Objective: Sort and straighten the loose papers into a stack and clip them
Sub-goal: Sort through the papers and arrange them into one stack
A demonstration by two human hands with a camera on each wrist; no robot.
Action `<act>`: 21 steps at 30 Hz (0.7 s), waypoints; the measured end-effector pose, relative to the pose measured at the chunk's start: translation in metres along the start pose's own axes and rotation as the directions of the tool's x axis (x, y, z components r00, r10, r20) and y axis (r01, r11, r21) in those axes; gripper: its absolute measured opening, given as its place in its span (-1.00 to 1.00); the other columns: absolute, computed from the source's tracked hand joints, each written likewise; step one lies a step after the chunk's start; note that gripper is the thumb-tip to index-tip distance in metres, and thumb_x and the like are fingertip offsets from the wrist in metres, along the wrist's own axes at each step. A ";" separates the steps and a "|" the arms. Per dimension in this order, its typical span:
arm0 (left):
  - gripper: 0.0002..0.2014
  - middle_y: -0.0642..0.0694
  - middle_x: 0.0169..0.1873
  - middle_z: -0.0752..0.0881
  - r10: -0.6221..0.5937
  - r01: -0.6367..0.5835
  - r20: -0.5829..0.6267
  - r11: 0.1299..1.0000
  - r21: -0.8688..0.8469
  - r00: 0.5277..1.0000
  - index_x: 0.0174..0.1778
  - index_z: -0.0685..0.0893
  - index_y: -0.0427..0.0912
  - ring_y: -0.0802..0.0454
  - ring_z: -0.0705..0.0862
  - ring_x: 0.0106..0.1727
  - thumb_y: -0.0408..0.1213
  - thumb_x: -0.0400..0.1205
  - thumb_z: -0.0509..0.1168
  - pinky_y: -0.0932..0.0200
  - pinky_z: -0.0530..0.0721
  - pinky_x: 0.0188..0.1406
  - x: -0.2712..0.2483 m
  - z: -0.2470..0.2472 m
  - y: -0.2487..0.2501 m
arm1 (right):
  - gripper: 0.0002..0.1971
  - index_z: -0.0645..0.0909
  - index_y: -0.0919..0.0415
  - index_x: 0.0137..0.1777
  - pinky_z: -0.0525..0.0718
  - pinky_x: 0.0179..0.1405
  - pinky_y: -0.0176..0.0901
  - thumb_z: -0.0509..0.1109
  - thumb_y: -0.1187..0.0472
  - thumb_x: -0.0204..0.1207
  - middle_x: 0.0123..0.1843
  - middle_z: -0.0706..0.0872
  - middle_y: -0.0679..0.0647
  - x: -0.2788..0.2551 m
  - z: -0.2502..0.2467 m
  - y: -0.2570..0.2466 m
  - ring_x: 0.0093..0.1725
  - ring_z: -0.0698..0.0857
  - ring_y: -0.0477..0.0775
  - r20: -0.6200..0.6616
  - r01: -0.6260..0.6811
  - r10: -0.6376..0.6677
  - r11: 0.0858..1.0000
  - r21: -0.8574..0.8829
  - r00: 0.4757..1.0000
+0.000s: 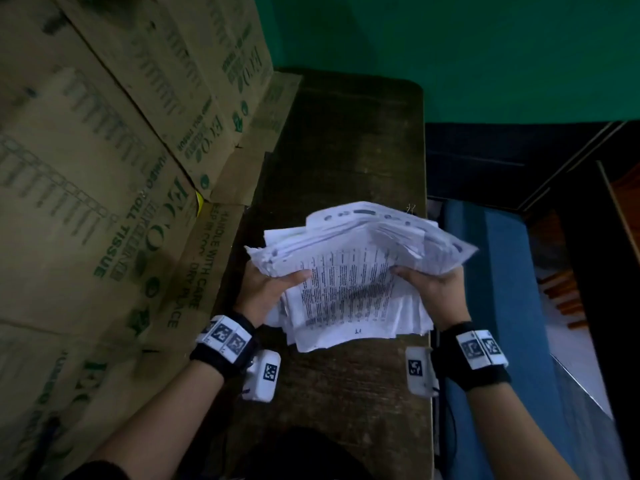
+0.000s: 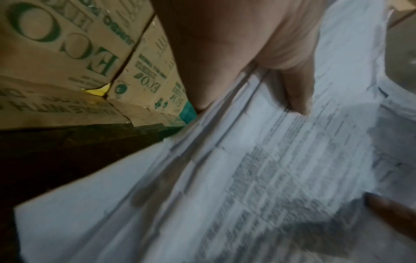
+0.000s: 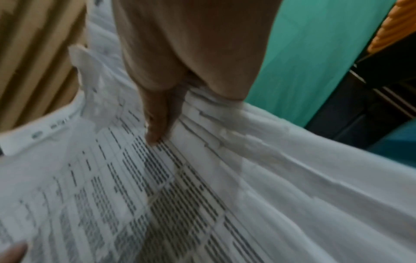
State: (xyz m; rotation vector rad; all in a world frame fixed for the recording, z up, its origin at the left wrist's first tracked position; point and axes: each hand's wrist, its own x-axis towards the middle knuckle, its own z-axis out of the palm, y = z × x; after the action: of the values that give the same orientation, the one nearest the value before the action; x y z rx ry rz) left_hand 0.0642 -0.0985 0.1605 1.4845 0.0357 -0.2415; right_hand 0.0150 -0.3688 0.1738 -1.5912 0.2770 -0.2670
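A thick, uneven bundle of printed white papers (image 1: 353, 271) hangs over a dark wooden table (image 1: 346, 150), its sheets fanned and out of line. My left hand (image 1: 273, 289) grips its left edge, thumb lying on the top printed sheet. My right hand (image 1: 433, 289) grips the right edge the same way. In the left wrist view the papers (image 2: 247, 178) fill the frame under my left thumb (image 2: 297, 92). The right wrist view shows the papers (image 3: 202, 195) under my right thumb (image 3: 159, 121). A small metal binder clip (image 1: 411, 208) lies behind the bundle near the table's right edge.
Stacked brown cardboard boxes (image 1: 104, 168) with green print press against the table's left side. A green wall (image 1: 450, 46) stands behind. Right of the table the floor drops away, with a blue surface (image 1: 491, 271) and dark furniture (image 1: 588, 237).
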 end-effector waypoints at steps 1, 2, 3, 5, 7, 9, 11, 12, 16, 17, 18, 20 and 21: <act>-0.57 -0.13 0.05 0.82 -0.013 0.013 -0.018 1.000 0.008 1.000 0.12 0.73 -0.20 -0.09 0.77 0.12 -0.51 0.34 0.57 -0.30 0.66 0.23 0.003 -0.005 0.001 | -0.63 0.73 0.09 -0.01 0.79 -0.04 -0.19 0.64 0.47 0.27 -0.06 0.84 -0.01 0.006 0.001 -0.009 -0.02 0.83 -0.06 0.035 0.021 -0.020 1.000 -0.023 0.999; -0.52 -0.11 0.09 0.80 0.002 -0.001 -0.030 0.999 0.035 1.000 0.17 0.70 -0.20 -0.06 0.76 0.16 -0.50 0.33 0.59 -0.31 0.65 0.26 0.006 -0.012 0.005 | -0.66 0.74 0.12 -0.05 0.78 -0.07 -0.25 0.66 0.46 0.24 -0.09 0.84 -0.02 0.012 0.002 -0.017 -0.06 0.82 -0.12 0.071 0.028 -0.023 0.997 -0.074 0.997; -0.42 -0.12 0.17 0.76 0.045 -0.042 -0.032 0.996 0.077 0.998 0.25 0.65 -0.20 -0.06 0.72 0.22 -0.45 0.30 0.63 -0.29 0.64 0.28 0.009 -0.020 0.010 | -0.69 0.74 0.15 -0.11 0.75 -0.13 -0.31 0.67 0.47 0.22 -0.15 0.83 -0.06 0.017 0.003 -0.026 -0.13 0.81 -0.20 0.112 0.041 -0.027 0.992 -0.123 0.993; -0.16 -0.08 0.35 0.62 0.160 -0.143 -0.061 0.965 0.219 0.985 0.40 0.50 -0.07 -0.01 0.62 0.35 -0.30 0.21 0.70 -0.11 0.62 0.32 0.010 -0.031 0.025 | -0.74 0.75 0.17 -0.23 0.70 -0.26 -0.37 0.68 0.48 0.18 -0.32 0.81 -0.14 0.027 0.007 -0.040 -0.28 0.75 -0.29 0.183 0.044 -0.003 0.975 -0.220 0.983; -0.02 0.05 0.45 0.48 0.303 -0.262 -0.039 0.878 0.401 0.952 0.47 0.36 0.12 0.13 0.48 0.43 -0.27 0.16 0.72 0.17 0.47 0.36 0.010 -0.034 0.046 | -0.79 0.74 0.14 -0.35 0.68 -0.35 -0.19 0.70 0.40 0.16 -0.38 0.80 -0.05 0.036 0.016 -0.050 -0.34 0.71 -0.18 0.250 0.063 0.035 0.926 -0.373 0.968; 0.04 0.13 0.48 0.42 0.310 -0.314 0.105 0.767 0.560 0.945 0.49 0.33 0.23 0.20 0.42 0.46 -0.24 0.13 0.72 0.22 0.42 0.36 0.013 -0.027 0.068 | -0.76 0.64 0.11 -0.51 0.55 -0.36 -0.04 0.68 0.30 0.14 -0.46 0.68 0.02 0.045 0.031 -0.056 -0.35 0.66 0.02 0.323 0.170 0.045 0.778 -0.605 0.945; -0.07 0.15 0.38 0.53 0.121 -0.261 0.258 0.737 0.623 0.958 0.37 0.44 0.32 0.21 0.53 0.37 -0.26 0.13 0.71 0.08 0.56 0.29 0.020 -0.021 0.073 | -0.78 0.60 0.15 -0.49 0.44 -0.34 -0.10 0.63 0.26 0.16 -0.45 0.64 0.06 0.045 0.051 -0.065 -0.29 0.68 0.19 0.402 0.303 0.055 0.565 -0.767 0.914; -0.21 0.14 0.25 0.65 0.026 -0.220 0.311 0.761 0.611 0.950 0.24 0.56 0.31 0.22 0.62 0.26 -0.30 0.16 0.70 0.07 0.63 0.21 0.024 -0.020 0.069 | -0.81 0.60 0.13 -0.46 0.41 -0.32 -0.13 0.60 0.25 0.18 -0.40 0.66 0.08 0.043 0.062 -0.069 -0.23 0.70 0.24 0.443 0.358 0.064 0.490 -0.794 0.894; -0.79 0.01 -0.22 0.84 -0.078 -0.110 0.321 0.843 0.526 0.944 -0.28 0.78 0.02 0.12 0.80 -0.12 -0.33 0.31 0.64 0.02 0.69 -0.06 0.028 -0.023 0.031 | -0.87 0.67 0.04 -0.27 0.42 -0.27 -0.13 0.55 0.23 0.23 -0.24 0.74 0.02 0.034 0.081 -0.066 -0.11 0.71 0.20 0.519 0.446 0.092 0.399 -0.801 0.850; -0.83 -0.04 -0.22 0.84 -0.085 -0.085 0.307 0.861 0.502 0.948 -0.27 0.80 -0.06 0.09 0.81 -0.12 -0.33 0.33 0.62 0.01 0.71 -0.06 0.027 -0.024 0.023 | -0.84 0.69 0.02 -0.19 0.45 -0.25 -0.12 0.57 0.18 0.23 -0.23 0.73 -0.02 0.033 0.080 -0.059 -0.08 0.71 0.17 0.510 0.433 0.105 0.401 -0.807 0.854; -0.84 -0.07 -0.19 0.85 -0.097 -0.059 0.298 0.878 0.476 0.950 -0.22 0.81 -0.13 0.06 0.82 -0.11 -0.36 0.35 0.61 0.02 0.73 -0.05 0.025 -0.025 0.017 | -0.79 0.70 -0.03 -0.12 0.49 -0.21 -0.11 0.59 0.10 0.25 -0.21 0.73 -0.06 0.033 0.075 -0.053 -0.05 0.72 0.14 0.485 0.400 0.120 0.416 -0.817 0.866; -0.83 -0.06 -0.18 0.85 -0.132 0.000 0.276 0.903 0.429 0.952 -0.16 0.80 -0.20 0.07 0.83 -0.11 -0.41 0.38 0.58 0.13 0.73 -0.10 0.022 -0.027 0.011 | -0.64 0.69 -0.14 0.08 0.49 -0.02 -0.10 0.61 -0.03 0.27 -0.05 0.78 -0.07 0.035 0.055 -0.034 0.07 0.72 0.10 0.422 0.330 0.133 0.435 -0.838 0.897; -0.84 -0.01 -0.22 0.85 -0.150 0.033 0.261 0.913 0.406 0.954 -0.16 0.79 -0.20 0.11 0.83 -0.14 -0.44 0.39 0.56 0.22 0.72 -0.16 0.022 -0.031 0.009 | -0.54 0.66 -0.14 0.19 0.40 0.09 -0.11 0.62 -0.06 0.27 0.08 0.78 -0.06 0.037 0.041 -0.022 0.16 0.70 0.10 0.382 0.302 0.131 0.407 -0.862 0.915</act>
State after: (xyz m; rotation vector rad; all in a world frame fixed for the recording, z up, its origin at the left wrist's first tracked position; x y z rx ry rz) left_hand 0.0909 -0.0700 0.1624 1.8421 -0.1894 -0.5678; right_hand 0.0639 -0.3415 0.1941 -2.7499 -0.0238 0.2137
